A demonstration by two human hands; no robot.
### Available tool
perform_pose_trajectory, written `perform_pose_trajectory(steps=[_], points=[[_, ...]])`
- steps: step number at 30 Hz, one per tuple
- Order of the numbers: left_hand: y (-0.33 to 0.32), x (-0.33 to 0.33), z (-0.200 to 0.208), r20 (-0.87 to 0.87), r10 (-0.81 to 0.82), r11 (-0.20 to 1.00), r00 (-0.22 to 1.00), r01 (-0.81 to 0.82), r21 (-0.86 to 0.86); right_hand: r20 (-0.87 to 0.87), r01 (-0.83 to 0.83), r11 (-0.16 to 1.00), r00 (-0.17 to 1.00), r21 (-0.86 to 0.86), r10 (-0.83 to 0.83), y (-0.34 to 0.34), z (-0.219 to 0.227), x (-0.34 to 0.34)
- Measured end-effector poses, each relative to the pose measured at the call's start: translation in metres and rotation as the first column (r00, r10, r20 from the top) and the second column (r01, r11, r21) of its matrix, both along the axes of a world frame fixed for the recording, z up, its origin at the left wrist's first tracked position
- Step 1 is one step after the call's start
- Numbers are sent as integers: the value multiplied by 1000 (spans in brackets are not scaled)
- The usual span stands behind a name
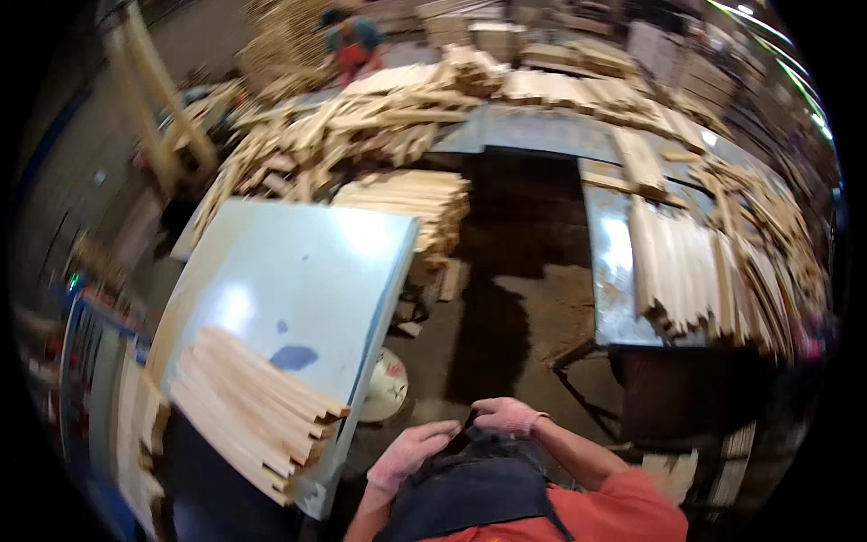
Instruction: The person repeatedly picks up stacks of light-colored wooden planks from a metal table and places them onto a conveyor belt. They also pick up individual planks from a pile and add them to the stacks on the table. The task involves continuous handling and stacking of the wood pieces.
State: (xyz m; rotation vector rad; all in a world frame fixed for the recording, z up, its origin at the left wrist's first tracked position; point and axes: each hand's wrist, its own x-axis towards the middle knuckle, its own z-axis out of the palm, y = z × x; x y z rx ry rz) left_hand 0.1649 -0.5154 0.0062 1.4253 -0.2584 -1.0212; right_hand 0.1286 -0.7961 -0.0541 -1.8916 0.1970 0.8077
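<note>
Both of my hands wear pale pink gloves and are close together in front of my body, over a dark apron (474, 497). My left hand (415, 453) has its fingers pressed together and pointing right. Its tips are at the apron's dark upper edge. My right hand (506, 416) is curled, knuckles up, just right of the left fingertips. A small dark bit shows between the two hands. Blur hides whether either hand grips the apron or something else. Nearest on the left lies a stack of wooden strips (253, 406) on a pale blue tabletop (298, 262).
A round white stool (386, 388) stands beside that table. To the right, a metal table (614, 262) carries rows of wooden strips (686, 271). Loose strips (361, 122) pile up ahead, near a stacked bundle (406, 199). A person (352, 45) works at the far back.
</note>
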Motion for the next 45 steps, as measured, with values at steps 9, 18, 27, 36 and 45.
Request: perform_pose_trajectory(steps=[9,18,27,36,45], points=[[-115,137,-22,121,-187,978,975,174,113,-127,482,836,876,262,-466,-83,-70,37],[-199,284,-54,-257,123,987,959,-144,-67,-57,237,934,964,-267,-261,-236,-103,177],[-370,480,-47,-40,-191,981,981,192,9,-57,612,718,746,-331,-663,-369,-139,232],[-575,585,-98,-147,-384,912,911,399,90,-146,817,559,542,-140,-828,-523,-162,327],[-771,698,-81,-23,-273,933,962,271,237,134,782,606,623,-148,-771,-741,-133,515]])
